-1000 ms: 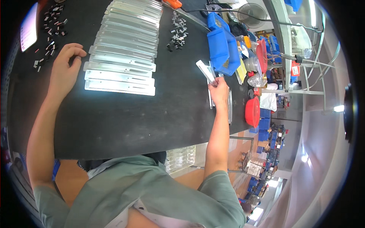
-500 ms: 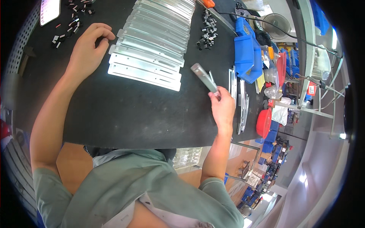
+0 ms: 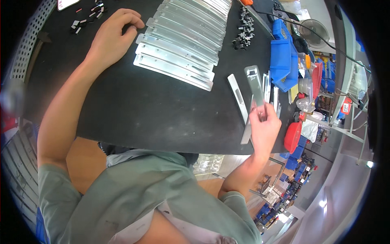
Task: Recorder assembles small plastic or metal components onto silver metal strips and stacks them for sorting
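Note:
My right hand (image 3: 265, 124) is closed on a flat silver metal strip (image 3: 254, 83) with a small cut-out near its raised end. Beside it slants a slotted metal strip (image 3: 237, 95); whether my fingers hold this one too, I cannot tell. Both are close to a bundle of narrow metal strips (image 3: 276, 97) at the table's right side. My left hand (image 3: 115, 36) rests on the black table with loosely curled fingers and a gap at the thumb, holding nothing. Just right of it, overlapping metal strips (image 3: 174, 61) form a long row going away from me.
Small black pieces lie in a pile (image 3: 243, 30) beyond the row and in a scatter (image 3: 97, 10) at the far left. Blue bins (image 3: 283, 61) and a red bowl (image 3: 292, 137) line the right edge. A phone (image 3: 67, 3) is at the far left.
My right hand has moved right and nearer to me, to the narrow strips. The held strip now points more upright, and the second strip has spread apart from it. My left hand stays beside the row.

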A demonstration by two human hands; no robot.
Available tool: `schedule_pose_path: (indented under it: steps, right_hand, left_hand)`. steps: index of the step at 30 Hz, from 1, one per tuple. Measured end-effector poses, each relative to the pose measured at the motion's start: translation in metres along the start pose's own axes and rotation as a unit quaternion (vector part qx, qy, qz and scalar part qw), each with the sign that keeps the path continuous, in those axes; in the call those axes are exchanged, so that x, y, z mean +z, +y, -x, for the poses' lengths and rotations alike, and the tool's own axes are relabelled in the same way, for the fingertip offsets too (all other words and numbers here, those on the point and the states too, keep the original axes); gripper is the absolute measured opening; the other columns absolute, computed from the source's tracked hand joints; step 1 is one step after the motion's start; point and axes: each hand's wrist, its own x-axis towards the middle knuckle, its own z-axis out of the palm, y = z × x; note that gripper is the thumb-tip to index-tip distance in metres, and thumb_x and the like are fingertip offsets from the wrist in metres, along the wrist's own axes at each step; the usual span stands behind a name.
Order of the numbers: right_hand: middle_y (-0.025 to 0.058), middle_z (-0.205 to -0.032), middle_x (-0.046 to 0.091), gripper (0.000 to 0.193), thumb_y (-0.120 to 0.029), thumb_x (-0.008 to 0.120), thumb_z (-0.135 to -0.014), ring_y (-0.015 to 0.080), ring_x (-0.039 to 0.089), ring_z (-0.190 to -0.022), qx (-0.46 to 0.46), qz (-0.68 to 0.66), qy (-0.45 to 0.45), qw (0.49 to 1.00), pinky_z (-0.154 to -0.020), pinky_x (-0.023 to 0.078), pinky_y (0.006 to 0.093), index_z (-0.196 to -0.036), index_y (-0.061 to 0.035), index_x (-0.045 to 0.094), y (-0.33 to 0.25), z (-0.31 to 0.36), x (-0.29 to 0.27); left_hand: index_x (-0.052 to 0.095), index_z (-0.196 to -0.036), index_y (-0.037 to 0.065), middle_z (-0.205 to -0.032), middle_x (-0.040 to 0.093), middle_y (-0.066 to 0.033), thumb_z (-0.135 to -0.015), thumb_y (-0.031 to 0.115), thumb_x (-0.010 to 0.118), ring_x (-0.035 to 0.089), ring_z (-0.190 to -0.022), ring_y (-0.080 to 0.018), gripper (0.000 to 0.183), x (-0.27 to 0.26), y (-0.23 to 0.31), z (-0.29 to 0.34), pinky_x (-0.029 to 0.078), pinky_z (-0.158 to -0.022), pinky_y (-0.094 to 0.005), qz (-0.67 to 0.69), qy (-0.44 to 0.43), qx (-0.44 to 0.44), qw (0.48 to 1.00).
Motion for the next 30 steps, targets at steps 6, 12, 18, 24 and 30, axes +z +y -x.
schedule_pose_path:
  steps: [6,12,18,24,30]
  right_hand:
    - [0.0118,-0.086,0.073,0.017,-0.004,0.074,-0.085,0.0299,0.072,-0.072,-0.229,-0.086,-0.144,0.959,-0.062,0.056,0.039,-0.101,-0.004,0.069,-0.057,0.051,0.042]
    - [0.0116,-0.094,0.075,0.036,-0.004,0.076,-0.084,0.0286,0.074,-0.078,-0.249,-0.163,-0.26,0.919,-0.073,0.059,0.0374,-0.12,-0.0012,0.068,-0.072,0.052,0.041]
    - [0.0131,-0.098,0.066,0.044,-0.008,0.075,-0.09,0.0276,0.067,-0.084,-0.169,-0.119,-0.259,0.943,-0.076,0.056,0.036,-0.132,0.0015,0.064,-0.055,0.032,0.04]
    - [0.0106,-0.116,0.062,0.041,-0.017,0.086,-0.08,0.0324,0.061,-0.105,-0.322,-0.098,-0.139,0.931,-0.087,0.05,0.0445,-0.115,-0.0033,0.07,-0.061,0.059,0.067]
    - [0.014,-0.11,0.072,0.029,0.004,0.072,-0.085,0.0333,0.069,-0.098,-0.32,-0.137,-0.145,0.926,-0.086,0.054,0.0415,-0.113,0.001,0.07,-0.063,0.087,0.07]
  left_hand:
    - [0.071,-0.103,0.004,-0.125,0.065,-0.0044,-0.094,0.004,0.06,0.064,-0.104,-0.0183,0.014,0.0,-0.002,-0.002,0.048,-0.084,-0.0285,-0.023,-0.005,0.044,0.999]
    - [0.069,-0.092,-0.003,-0.11,0.065,-0.0148,-0.088,-0.001,0.059,0.066,-0.097,-0.0286,0.011,-0.003,0.016,-0.006,0.052,-0.085,-0.0343,0.018,-0.012,0.015,1.0]
    - [0.069,-0.09,-0.002,-0.107,0.065,-0.0161,-0.086,-0.001,0.06,0.066,-0.099,-0.0326,0.01,-0.002,0.011,-0.003,0.053,-0.088,-0.0374,-0.022,0.006,0.067,0.997]
    - [0.069,-0.089,-0.002,-0.107,0.066,-0.0166,-0.087,0.0,0.059,0.065,-0.102,-0.0336,0.01,-0.008,0.018,-0.004,0.052,-0.09,-0.0379,-0.014,-0.016,0.049,0.999]
    - [0.069,-0.089,-0.003,-0.107,0.065,-0.0162,-0.086,-0.001,0.059,0.065,-0.103,-0.0336,0.011,-0.002,0.012,-0.006,0.052,-0.09,-0.0377,-0.035,-0.011,0.088,0.995]
